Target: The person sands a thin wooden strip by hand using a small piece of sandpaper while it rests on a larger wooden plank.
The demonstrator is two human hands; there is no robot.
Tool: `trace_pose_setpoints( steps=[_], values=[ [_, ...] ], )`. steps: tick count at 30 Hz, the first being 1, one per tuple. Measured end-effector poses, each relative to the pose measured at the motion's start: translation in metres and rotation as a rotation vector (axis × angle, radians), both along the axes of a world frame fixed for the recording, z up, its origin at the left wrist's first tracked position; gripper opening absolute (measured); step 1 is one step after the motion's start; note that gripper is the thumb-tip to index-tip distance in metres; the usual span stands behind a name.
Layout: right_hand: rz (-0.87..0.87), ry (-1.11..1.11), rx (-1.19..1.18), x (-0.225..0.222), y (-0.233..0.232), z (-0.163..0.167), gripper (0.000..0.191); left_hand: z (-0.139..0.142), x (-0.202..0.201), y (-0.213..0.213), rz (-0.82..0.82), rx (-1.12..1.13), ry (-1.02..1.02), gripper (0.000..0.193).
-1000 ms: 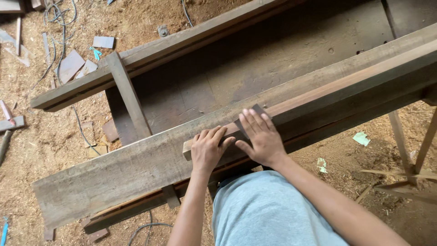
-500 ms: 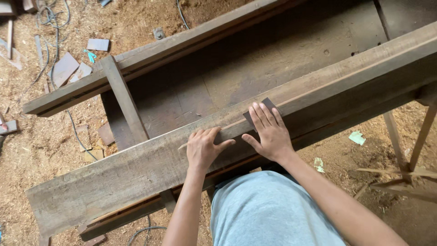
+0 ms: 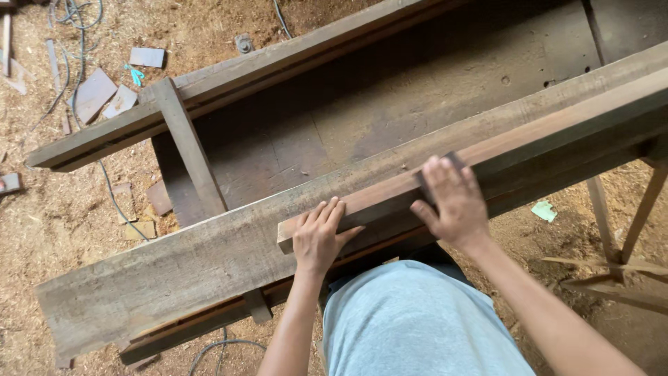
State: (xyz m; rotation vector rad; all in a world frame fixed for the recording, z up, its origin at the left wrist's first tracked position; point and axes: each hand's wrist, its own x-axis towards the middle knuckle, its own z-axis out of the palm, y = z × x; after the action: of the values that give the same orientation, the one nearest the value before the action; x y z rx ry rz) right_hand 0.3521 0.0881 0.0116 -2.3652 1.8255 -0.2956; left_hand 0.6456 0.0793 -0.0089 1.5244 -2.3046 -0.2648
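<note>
A long reddish wooden strip point(image 3: 529, 136) lies along the top of a wide grey plank point(image 3: 174, 268), running up to the right. My left hand point(image 3: 319, 235) rests flat near the strip's near end, fingers spread. Further up the strip, my right hand point(image 3: 451, 197) presses down on a small dark sanding pad point(image 3: 451, 161) that shows under the fingertips. My grey shirt point(image 3: 417, 320) fills the bottom of the view.
A wooden bench frame with a far rail point(image 3: 229, 76), a cross piece point(image 3: 188, 153) and a dark board point(image 3: 390, 104) stands behind the plank. Sawdust covers the ground, with wood offcuts point(image 3: 94, 94), cables point(image 3: 76, 17) and thin wooden legs point(image 3: 626, 230) at right.
My right hand has slid up the strip to the right with the pad. The left hand stays near the strip's end. The camera has shifted slightly.
</note>
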Motion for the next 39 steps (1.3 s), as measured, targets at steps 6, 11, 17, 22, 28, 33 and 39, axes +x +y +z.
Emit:
trace_pose_setpoints(
  steps=[6, 11, 17, 22, 28, 33, 39],
  values=[
    [-0.099, 0.091, 0.074, 0.014, -0.005, -0.004, 0.089, 0.0, 0.002, -0.004, 0.016, 0.007, -0.012, 0.063],
    [0.036, -0.081, 0.054, 0.014, 0.0, -0.006, 0.072, 0.006, 0.001, -0.007, 0.015, 0.003, -0.001, 0.061],
    [-0.109, -0.152, -0.054, -0.002, -0.006, -0.011, 0.058, 0.004, 0.001, -0.012, 0.019, 0.055, -0.03, 0.061],
    [0.003, -0.142, -0.171, 0.015, 0.001, -0.018, 0.053, -0.001, 0.002, -0.009, 0.018, 0.059, -0.038, 0.064],
    [-0.092, -0.128, -0.121, 0.014, 0.003, -0.016, 0.052, -0.003, 0.0, 0.001, 0.034, 0.002, 0.002, 0.065],
    [0.079, -0.119, -0.015, 0.014, 0.008, 0.001, 0.055, 0.001, -0.003, 0.015, 0.031, -0.073, 0.001, 0.068],
    [-0.035, -0.095, -0.089, 0.018, 0.009, 0.008, 0.055, 0.002, 0.0, 0.002, 0.002, -0.08, 0.021, 0.06]
  ],
)
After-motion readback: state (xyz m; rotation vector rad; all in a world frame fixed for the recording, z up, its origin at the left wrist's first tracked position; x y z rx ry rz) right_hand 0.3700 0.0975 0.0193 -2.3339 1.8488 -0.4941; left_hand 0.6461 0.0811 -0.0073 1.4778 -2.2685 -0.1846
